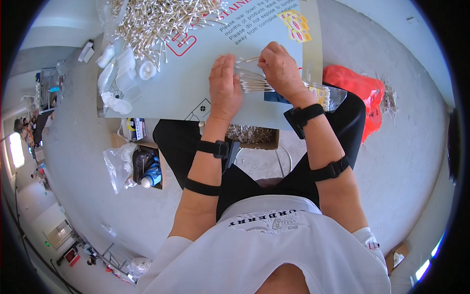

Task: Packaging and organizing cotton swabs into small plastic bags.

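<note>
On the pale blue table board [181, 93], my left hand [225, 88] lies flat with its fingers stretched out. Its edge is beside the tips of a row of cotton swabs [254, 85], lined up side by side. My right hand [281, 67] is pinched over that row, and a cotton swab [250, 60] sticks out from its fingertips toward the left hand. Beneath the right wrist are more swabs in a clear plastic bag [335, 98] with a yellow label; the wrist partly hides them. At the upper left spreads a large heap of loose cotton swabs [147, 29].
Yellow labels [295, 25] lie at the board's far right. Crumpled clear plastic packs [122, 73] and a white round piece [147, 70] sit left. Below the board are a carton of swabs [252, 135] and a cluttered box [149, 166]. A red bag [355, 93] stands on the floor.
</note>
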`<move>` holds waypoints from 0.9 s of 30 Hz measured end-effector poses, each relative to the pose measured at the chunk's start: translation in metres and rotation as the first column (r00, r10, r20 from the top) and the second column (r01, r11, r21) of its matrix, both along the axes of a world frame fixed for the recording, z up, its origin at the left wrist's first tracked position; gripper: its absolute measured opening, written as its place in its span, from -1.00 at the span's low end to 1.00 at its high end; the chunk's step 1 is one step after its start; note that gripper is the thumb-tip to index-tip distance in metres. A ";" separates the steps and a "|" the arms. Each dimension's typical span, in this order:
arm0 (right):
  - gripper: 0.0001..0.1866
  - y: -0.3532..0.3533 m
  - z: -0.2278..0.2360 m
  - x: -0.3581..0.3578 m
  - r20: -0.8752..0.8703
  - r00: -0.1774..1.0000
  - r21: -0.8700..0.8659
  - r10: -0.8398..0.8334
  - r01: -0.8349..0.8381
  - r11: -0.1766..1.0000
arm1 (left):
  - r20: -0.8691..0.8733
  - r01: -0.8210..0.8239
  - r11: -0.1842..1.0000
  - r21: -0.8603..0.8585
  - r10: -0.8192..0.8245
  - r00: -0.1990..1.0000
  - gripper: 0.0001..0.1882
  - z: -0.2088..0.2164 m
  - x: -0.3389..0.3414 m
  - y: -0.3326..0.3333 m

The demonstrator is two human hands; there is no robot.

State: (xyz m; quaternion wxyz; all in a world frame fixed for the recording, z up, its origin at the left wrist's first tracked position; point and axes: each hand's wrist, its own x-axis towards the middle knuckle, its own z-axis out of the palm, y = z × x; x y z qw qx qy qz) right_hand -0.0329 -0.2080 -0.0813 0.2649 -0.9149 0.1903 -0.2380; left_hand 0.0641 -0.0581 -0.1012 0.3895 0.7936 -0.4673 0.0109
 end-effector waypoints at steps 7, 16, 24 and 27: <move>-0.94 -0.023 -0.003 0.018 -0.028 0.999 -0.251 -0.022 0.015 0.968 | 0.111 0.023 0.998 0.057 -0.029 0.993 -0.54 0.007 0.002 -0.019; -0.84 0.002 -0.007 -0.015 0.138 0.990 0.225 -0.031 -0.001 0.974 | -0.083 0.085 0.994 -0.067 -0.090 0.993 -0.62 0.002 -0.008 -0.002; -0.66 0.049 -0.019 -0.014 0.370 0.864 0.656 -0.341 0.017 0.754 | -0.363 -0.113 0.967 -0.227 0.023 0.932 -0.51 0.002 -0.038 -0.023; -0.65 0.039 -0.011 -0.021 0.240 0.930 0.535 -0.278 0.113 0.837 | -0.363 -0.098 0.966 -0.238 0.005 0.932 -0.50 0.001 -0.039 -0.021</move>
